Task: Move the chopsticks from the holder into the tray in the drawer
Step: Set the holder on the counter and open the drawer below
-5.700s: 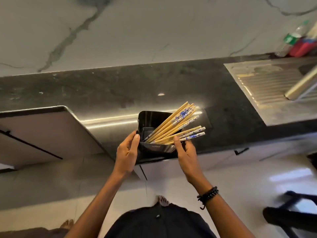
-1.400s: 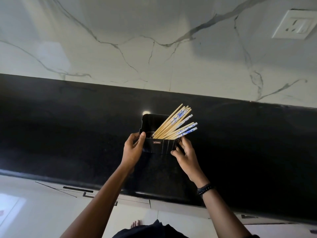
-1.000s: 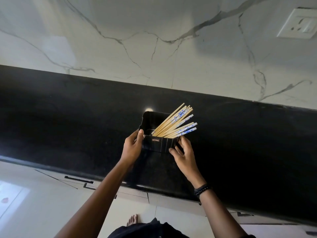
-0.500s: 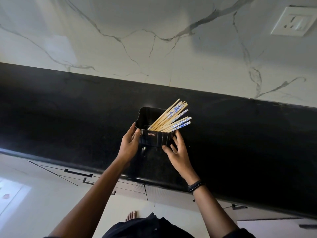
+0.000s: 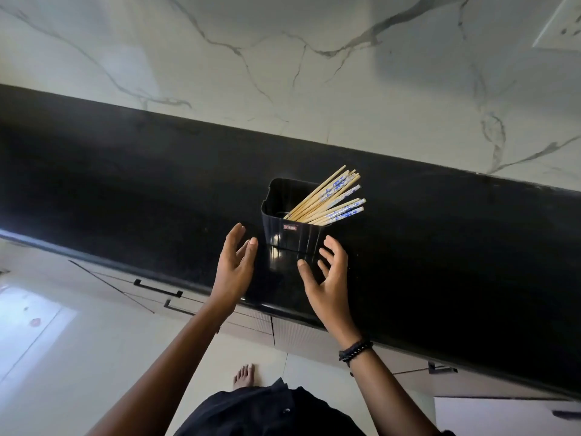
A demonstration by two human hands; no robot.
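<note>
At the lower left of the frame, pale cabinet fronts carry two dark bar handles (image 5: 157,289) below the front edge of a black countertop (image 5: 125,184), which runs as a broad band from the left edge down to the right edge. Above it a white marble wall (image 5: 283,58) with grey veins fills the top of the frame.

Left of centre, the left hand (image 5: 234,269) is raised over the counter's front part. Its fingers are nearly straight and relaxed, its palm is turned to the right, and it has hold of nothing; a clear gap lies between it and the holder.

At the centre the black holder (image 5: 290,234) stands upright on the countertop, with a small label on its near wall. The chopsticks (image 5: 330,202), pale wood with blue-and-white ends, are all in it, leaning in a bundle to the upper right over its rim.

Just right of the holder is the right hand (image 5: 330,278), fingers spread and loosely curved, palm turned left, nothing in its grasp. Its fingertips come close to the holder's lower right corner; whether they touch it is hard to tell from this angle. A dark beaded bracelet (image 5: 355,349) circles that wrist.

At the bottom centre a bare foot (image 5: 243,376) shows on the light floor above dark clothing (image 5: 267,410). A white wall socket (image 5: 559,26) sits in the upper right corner.
</note>
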